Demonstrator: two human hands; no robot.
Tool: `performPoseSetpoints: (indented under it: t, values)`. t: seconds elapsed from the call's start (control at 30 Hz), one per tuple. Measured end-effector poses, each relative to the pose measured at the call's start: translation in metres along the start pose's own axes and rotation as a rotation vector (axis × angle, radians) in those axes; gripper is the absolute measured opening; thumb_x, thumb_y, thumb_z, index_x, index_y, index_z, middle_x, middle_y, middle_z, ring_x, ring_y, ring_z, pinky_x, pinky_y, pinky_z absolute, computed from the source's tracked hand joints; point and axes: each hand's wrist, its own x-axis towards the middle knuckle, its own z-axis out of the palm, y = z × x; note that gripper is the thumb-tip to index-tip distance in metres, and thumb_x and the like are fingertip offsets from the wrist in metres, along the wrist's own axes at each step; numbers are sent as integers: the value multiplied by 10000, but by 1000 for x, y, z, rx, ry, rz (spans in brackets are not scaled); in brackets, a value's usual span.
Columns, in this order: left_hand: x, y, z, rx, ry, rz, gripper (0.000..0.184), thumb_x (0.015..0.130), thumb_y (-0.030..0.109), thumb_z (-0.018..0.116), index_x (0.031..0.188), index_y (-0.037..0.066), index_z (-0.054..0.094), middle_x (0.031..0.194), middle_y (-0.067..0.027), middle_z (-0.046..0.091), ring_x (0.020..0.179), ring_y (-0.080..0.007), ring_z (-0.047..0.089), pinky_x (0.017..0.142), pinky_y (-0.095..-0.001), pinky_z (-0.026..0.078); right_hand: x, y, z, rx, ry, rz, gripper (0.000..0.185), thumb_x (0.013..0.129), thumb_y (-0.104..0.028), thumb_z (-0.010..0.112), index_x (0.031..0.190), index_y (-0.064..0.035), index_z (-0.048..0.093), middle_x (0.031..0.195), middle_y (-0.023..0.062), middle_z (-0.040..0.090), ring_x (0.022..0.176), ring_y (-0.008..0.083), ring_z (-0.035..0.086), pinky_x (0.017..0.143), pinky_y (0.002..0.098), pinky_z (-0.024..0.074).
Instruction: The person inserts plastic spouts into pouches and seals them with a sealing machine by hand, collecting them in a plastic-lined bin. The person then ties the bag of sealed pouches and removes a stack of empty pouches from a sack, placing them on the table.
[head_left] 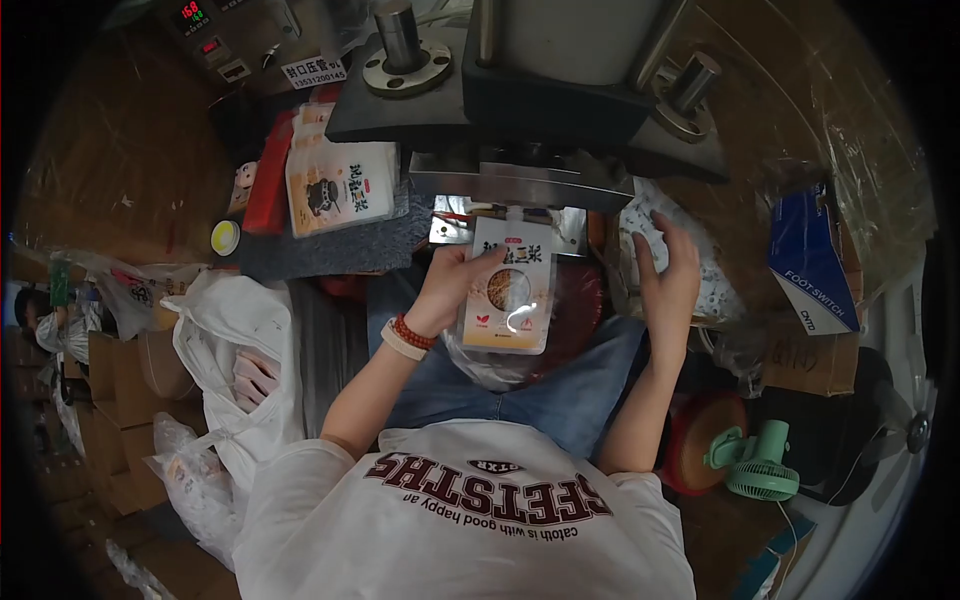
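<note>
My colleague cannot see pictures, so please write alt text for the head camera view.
A person's left hand holds a printed pouch before a metal machine; the open right hand is near a clear bag of small pieces. More pouches lie stacked to the left.

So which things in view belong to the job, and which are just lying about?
Likely the job:
pouch in the left hand
machine above it
pouch stack
clear bag by the right hand

Seemingly lying about:
green fan
FOOT SWITCH box
yellow-topped tub
</note>
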Motion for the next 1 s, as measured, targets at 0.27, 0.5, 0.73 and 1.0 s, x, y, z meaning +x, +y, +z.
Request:
performPoseSetpoints:
  t: [0.27,0.5,0.73,1.0]
  values:
    - [19,-2,-26,14,-28,-13,264,888,152,645,1056,-51,629,959,-81,684,843,-125,647,725,-245,516,-14,39,30,-161,-194,97,223,828,-101,621,1024,6,610,968,178,604,867,354,574,788,407,467]
    - [-3,17,-141,1857,519,627,733,830,581,563,1399,149,399,1453,-78,382,1388,-298,249,1091,-590,108,-34,1,13,853,-6,448,202,881,-39,618,1076,4,580,965,55,620,854,115,597,724,237,468]
    - [-49,14,-116,1410,335,762,474,622,-49,579,1056,114,677,1042,-56,677,1020,-255,634,836,-336,512,-43,-69,21,1272,-285,364,281,826,41,657,1102,26,601,985,47,624,913,118,607,775,221,485]
    - [-74,22,-37,1246,376,1018,419,579,-68,562,946,82,694,957,-64,692,935,-235,655,790,-322,531,-50,-94,48,709,-386,-276,290,788,-5,678,1076,-4,641,984,107,622,846,215,609,739,286,496]
